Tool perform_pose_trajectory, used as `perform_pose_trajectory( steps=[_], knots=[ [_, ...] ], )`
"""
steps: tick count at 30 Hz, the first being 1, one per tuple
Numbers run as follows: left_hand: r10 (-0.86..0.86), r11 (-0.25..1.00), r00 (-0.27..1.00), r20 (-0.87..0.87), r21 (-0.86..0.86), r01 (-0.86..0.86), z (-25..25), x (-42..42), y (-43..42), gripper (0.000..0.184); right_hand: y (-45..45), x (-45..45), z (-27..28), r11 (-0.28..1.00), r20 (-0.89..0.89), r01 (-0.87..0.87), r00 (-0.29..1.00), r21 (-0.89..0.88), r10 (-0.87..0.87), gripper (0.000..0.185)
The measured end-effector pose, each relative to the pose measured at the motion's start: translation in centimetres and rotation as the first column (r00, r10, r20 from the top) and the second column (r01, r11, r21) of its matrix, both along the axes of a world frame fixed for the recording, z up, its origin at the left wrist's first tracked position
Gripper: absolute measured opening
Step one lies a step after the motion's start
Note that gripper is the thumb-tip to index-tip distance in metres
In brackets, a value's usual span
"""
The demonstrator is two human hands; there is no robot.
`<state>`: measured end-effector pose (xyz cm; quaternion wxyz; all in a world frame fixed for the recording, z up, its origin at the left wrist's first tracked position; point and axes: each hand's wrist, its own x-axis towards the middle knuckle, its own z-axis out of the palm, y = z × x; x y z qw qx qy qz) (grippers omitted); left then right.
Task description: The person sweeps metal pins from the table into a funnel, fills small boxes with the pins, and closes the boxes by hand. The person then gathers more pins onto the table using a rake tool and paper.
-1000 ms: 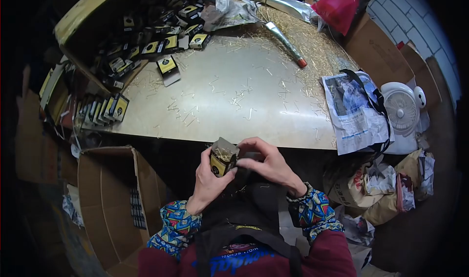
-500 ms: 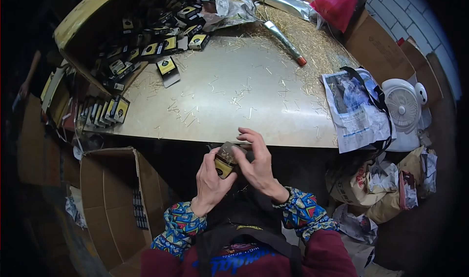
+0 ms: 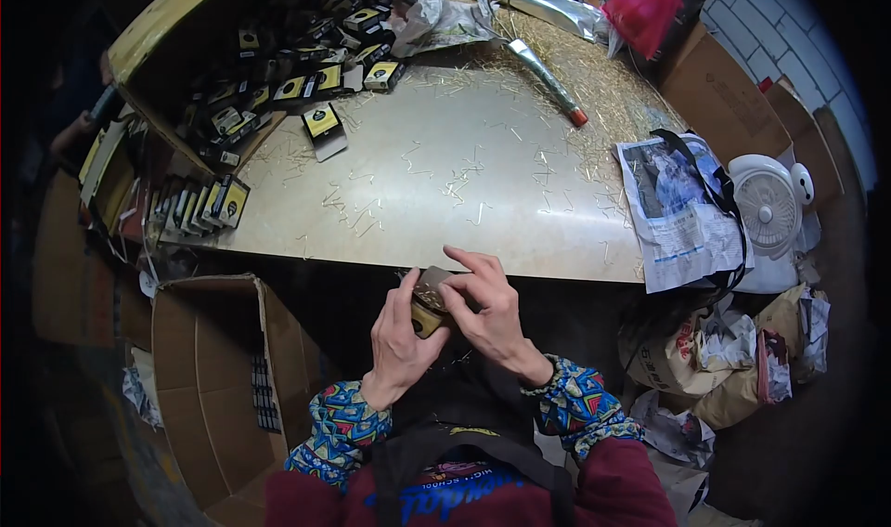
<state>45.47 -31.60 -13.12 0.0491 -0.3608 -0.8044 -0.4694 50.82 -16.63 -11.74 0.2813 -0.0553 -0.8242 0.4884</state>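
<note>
Yellow-and-black box (image 3: 426,324), grey flap (image 3: 434,273) up, held just off the near edge of the counter (image 3: 399,234). Hands: left hand (image 3: 397,346) curled round the box; right hand (image 3: 489,315) half open, thumb at the flap, can't tell if pinching. Thin metal pieces (image 3: 455,185) scattered on the counter.

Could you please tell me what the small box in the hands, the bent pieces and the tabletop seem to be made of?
Small box: probably thin printed card, given its greyish end flap. Bent pieces: likely metal wire, glinting gold. Tabletop: smooth, softly reflective; could be metal or laminate.
</note>
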Motion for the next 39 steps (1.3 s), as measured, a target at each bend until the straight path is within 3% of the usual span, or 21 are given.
perform_pose_trajectory(
  steps=[6,10,15,17,19,20,22,23,24,27,28,30,32,36,39],
  knots=[
    [-0.046,0.999,0.995,-0.087,-0.021,0.044,-0.5,0.1,0.2,0.089,-0.2,-0.2,0.5,0.995,-0.007,-0.100,0.995,-0.016,0.099,0.013],
    [0.040,0.999,0.997,0.065,0.025,-0.041,0.0,0.3,0.2,0.087,0.1,-0.3,0.8,0.995,0.035,-0.104,0.994,-0.008,0.104,0.012],
    [-0.044,0.998,0.987,0.153,-0.046,0.052,-0.7,0.3,-0.5,0.082,1.3,-0.3,0.2,0.955,0.140,-0.260,0.960,0.145,0.241,0.018],
    [-0.036,0.999,0.985,0.166,0.000,0.036,-1.3,0.2,-0.5,0.079,1.7,0.1,0.3,0.960,0.102,-0.273,0.955,-0.060,0.278,0.036],
    [-0.079,0.996,0.908,0.410,0.071,0.055,-0.7,0.2,-0.8,0.073,2.2,0.7,1.1,0.914,0.071,-0.249,0.956,-0.320,0.285,0.045],
    [-0.121,0.990,0.855,0.505,0.126,0.066,-0.5,0.1,-0.9,0.073,2.7,1.0,1.1,0.909,0.094,-0.290,0.939,-0.300,0.331,0.055],
    [-0.241,0.966,0.721,0.649,0.235,0.111,-0.7,-0.1,-1.1,0.074,2.8,1.2,-0.3,0.893,0.132,-0.301,0.923,-0.335,0.361,0.052],
    [-0.247,0.966,0.771,0.586,0.208,0.151,-0.9,-0.1,-1.0,0.075,2.9,1.5,-0.7,0.887,0.151,-0.303,0.916,-0.349,0.373,0.050],
    [-0.254,0.966,0.816,0.520,0.178,0.187,-1.0,-0.1,-0.9,0.076,1.8,1.5,0.1,0.819,0.132,-0.216,0.934,-0.532,0.332,0.044],
    [-0.223,0.975,0.913,0.342,0.059,0.216,-1.3,-0.2,-0.8,0.086,0.1,1.5,-0.5,0.921,0.252,-0.037,0.957,-0.387,0.145,0.036],
    [-0.207,0.976,0.943,0.262,-0.008,0.217,-1.1,-0.2,-0.9,0.087,-0.3,1.4,-0.1,0.975,0.240,0.004,0.969,-0.221,0.050,0.026],
    [-0.203,0.970,0.973,0.113,-0.114,0.216,-0.9,-0.1,-1.0,0.096,0.1,1.5,0.0,0.958,0.254,-0.070,0.957,-0.277,0.144,0.022],
    [-0.158,0.981,0.985,0.069,-0.103,0.165,-1.1,0.1,-0.8,0.099,1.0,1.5,0.6,0.926,0.281,-0.150,0.925,-0.346,0.255,0.017],
    [-0.128,0.983,0.991,0.044,-0.123,0.133,-0.1,0.5,-0.5,0.108,3.1,0.4,0.6,0.994,0.206,0.092,0.973,0.065,-0.104,0.015],
    [-0.114,0.985,0.990,0.087,-0.121,0.124,0.1,0.5,-0.4,0.104,4.3,0.5,2.0,1.000,0.264,0.019,0.964,-0.013,-0.015,0.014]
  ],
)
